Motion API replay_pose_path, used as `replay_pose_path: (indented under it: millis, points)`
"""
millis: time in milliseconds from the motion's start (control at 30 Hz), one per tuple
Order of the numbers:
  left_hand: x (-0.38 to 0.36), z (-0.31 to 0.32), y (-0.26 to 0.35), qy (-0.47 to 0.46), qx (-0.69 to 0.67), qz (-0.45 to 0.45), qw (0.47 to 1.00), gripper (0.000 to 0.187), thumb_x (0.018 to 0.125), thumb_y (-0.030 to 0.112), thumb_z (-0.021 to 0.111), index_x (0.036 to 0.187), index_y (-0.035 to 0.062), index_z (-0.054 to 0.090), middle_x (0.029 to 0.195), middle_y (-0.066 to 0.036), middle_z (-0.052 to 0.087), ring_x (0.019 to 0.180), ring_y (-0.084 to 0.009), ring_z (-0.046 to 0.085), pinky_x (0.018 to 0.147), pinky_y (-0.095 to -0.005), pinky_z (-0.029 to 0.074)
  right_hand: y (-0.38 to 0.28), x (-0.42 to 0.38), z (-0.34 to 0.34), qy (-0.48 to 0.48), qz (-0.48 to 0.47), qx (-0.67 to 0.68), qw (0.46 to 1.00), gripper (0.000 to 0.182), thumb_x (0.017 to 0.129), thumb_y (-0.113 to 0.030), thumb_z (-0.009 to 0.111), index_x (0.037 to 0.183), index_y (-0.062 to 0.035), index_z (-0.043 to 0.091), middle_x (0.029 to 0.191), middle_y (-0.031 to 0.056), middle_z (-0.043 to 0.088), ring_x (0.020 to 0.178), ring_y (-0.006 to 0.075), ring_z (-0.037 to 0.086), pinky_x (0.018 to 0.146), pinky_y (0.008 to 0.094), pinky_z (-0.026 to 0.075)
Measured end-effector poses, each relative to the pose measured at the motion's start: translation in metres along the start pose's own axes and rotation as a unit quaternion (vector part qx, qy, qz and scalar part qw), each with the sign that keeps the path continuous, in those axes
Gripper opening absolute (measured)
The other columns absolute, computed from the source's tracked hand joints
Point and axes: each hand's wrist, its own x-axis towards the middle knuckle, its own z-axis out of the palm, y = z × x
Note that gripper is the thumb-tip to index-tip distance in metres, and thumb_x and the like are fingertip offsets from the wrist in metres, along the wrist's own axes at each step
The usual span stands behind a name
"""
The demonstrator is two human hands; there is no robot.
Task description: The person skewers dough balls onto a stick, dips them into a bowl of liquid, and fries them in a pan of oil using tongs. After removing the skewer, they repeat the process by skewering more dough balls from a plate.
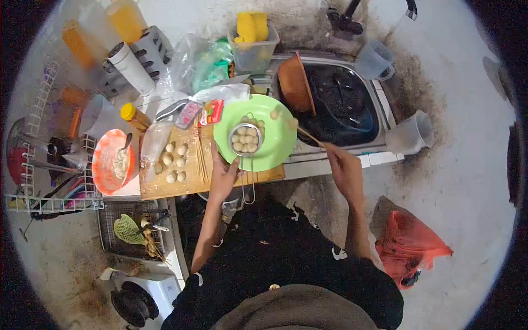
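Note:
My left hand (224,173) is closed on the near rim of a light green plate (282,148), thumb on top beside the wire handle of a small strainer (249,190). Pale round dough-like balls (245,139) fill the strainer, which rests in the plate, and a few more lie just behind it. Right of the plate, my right hand (345,168) grips a thin wooden skewer (311,136) that points toward the plate. One or two pale balls (293,123) appear at its far end, blurred.
Left of the plate, a wooden board (157,190) bears several balls (180,162) and bare skewers (201,157). An orange bowl (113,184) with a spoon stands beside it. The sink (352,132) holds a brown basin (294,82). A red plastic bag (410,247) sits on the floor at right.

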Motion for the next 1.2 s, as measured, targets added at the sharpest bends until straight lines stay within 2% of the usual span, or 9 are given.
replay_pose_path:
  millis: [67, 233, 300, 467, 733, 900, 1000, 1133, 1200]
  points:
    - [0.001, 0.002, 0.003, 0.002, -0.012, -0.014, 1.000, 0.083, 0.083, -0.009, 0.042, 0.137, 0.0188, -0.014, 0.139, -0.016, 0.017, 0.092, -0.0165, 0.052, 0.060, -0.0246, 0.051, 0.007, -0.040, -0.007, 0.000, 0.038, -0.011, 0.999, 0.019, 0.083, -0.012, 0.054, 0.099, -0.0063, 0.063, 0.088, 0.0151, 0.063, 0.077, 0.0284, 0.063, 0.066, 0.0336, 0.049]
    - [0.002, 0.000, -0.002, -0.002, -0.029, -0.026, 0.999, 0.082, 0.084, -0.009, 0.040, 0.137, 0.0205, -0.015, 0.140, -0.015, 0.016, 0.099, -0.0184, 0.049, 0.064, -0.0263, 0.052, 0.015, -0.114, 0.002, 0.025, 0.141, -0.035, 0.989, 0.018, 0.081, -0.014, 0.058, 0.096, -0.0057, 0.065, 0.086, 0.0153, 0.064, 0.075, 0.0261, 0.064, 0.064, 0.0321, 0.049]
    - [0.004, -0.001, -0.011, -0.004, -0.018, 0.016, 1.000, 0.082, 0.084, -0.008, 0.041, 0.137, 0.0210, -0.014, 0.140, -0.015, 0.016, 0.103, -0.0199, 0.047, 0.066, -0.0275, 0.052, 0.013, -0.126, 0.010, 0.033, 0.136, -0.097, 0.985, 0.018, 0.080, -0.007, 0.060, 0.097, -0.0040, 0.065, 0.083, 0.0152, 0.065, 0.067, 0.0153, 0.064, 0.059, 0.0251, 0.048]
    - [0.000, 0.002, 0.004, -0.006, -0.055, -0.041, 0.998, 0.080, 0.084, -0.008, 0.041, 0.138, 0.0194, -0.012, 0.137, -0.015, 0.021, 0.103, -0.0215, 0.047, 0.068, -0.0288, 0.052, 0.019, -0.127, 0.030, 0.064, 0.116, -0.066, 0.989, 0.017, 0.079, -0.007, 0.060, 0.095, -0.0049, 0.066, 0.081, 0.0158, 0.065, 0.066, 0.0156, 0.065, 0.059, 0.0266, 0.049]
    - [-0.001, 0.007, 0.004, 0.016, -0.044, 0.007, 0.999, 0.080, 0.081, -0.009, 0.046, 0.139, 0.0156, -0.004, 0.133, -0.019, 0.028, 0.105, -0.0226, 0.047, 0.066, -0.0265, 0.052, -0.001, -0.114, 0.018, 0.048, 0.097, -0.125, 0.986, 0.013, 0.078, -0.012, 0.062, 0.087, -0.0046, 0.067, 0.066, 0.0148, 0.061, 0.052, 0.0209, 0.061, 0.050, 0.0282, 0.046]
    - [0.003, 0.000, -0.004, -0.011, -0.023, 0.011, 1.000, 0.080, 0.084, -0.005, 0.042, 0.138, 0.0197, -0.012, 0.137, -0.016, 0.021, 0.108, -0.0226, 0.044, 0.070, -0.0314, 0.053, -0.003, -0.093, -0.005, -0.002, 0.029, -0.220, 0.975, 0.009, 0.076, -0.016, 0.064, 0.077, -0.0080, 0.067, 0.062, 0.0114, 0.060, 0.050, 0.0237, 0.058, 0.048, 0.0306, 0.044]
    - [0.002, 0.001, -0.002, -0.022, -0.033, -0.003, 0.999, 0.081, 0.084, -0.005, 0.042, 0.138, 0.0202, -0.013, 0.137, -0.015, 0.019, 0.111, -0.0238, 0.042, 0.072, -0.0337, 0.053, -0.001, -0.074, -0.026, -0.061, -0.077, -0.249, 0.963, 0.013, 0.075, -0.020, 0.061, 0.087, -0.0153, 0.066, 0.060, 0.0075, 0.057, 0.053, 0.0254, 0.056, 0.047, 0.0354, 0.044]
    - [0.003, 0.000, -0.004, -0.021, -0.031, -0.006, 0.999, 0.081, 0.085, -0.004, 0.043, 0.137, 0.0208, -0.013, 0.138, -0.016, 0.018, 0.112, -0.0251, 0.041, 0.075, -0.0358, 0.052, -0.011, -0.043, -0.044, -0.071, -0.128, -0.252, 0.957, 0.014, 0.075, -0.022, 0.059, 0.087, -0.0165, 0.065, 0.058, 0.0057, 0.056, 0.056, 0.0247, 0.058, 0.048, 0.0354, 0.044]
    - [0.002, 0.000, -0.004, -0.021, -0.030, -0.002, 0.999, 0.080, 0.085, -0.004, 0.043, 0.137, 0.0209, -0.013, 0.138, -0.016, 0.018, 0.112, -0.0250, 0.041, 0.075, -0.0355, 0.052, -0.025, -0.023, -0.053, -0.148, -0.195, -0.340, 0.908, 0.013, 0.076, -0.023, 0.057, 0.085, -0.0175, 0.065, 0.058, 0.0048, 0.056, 0.057, 0.0235, 0.059, 0.049, 0.0359, 0.044]
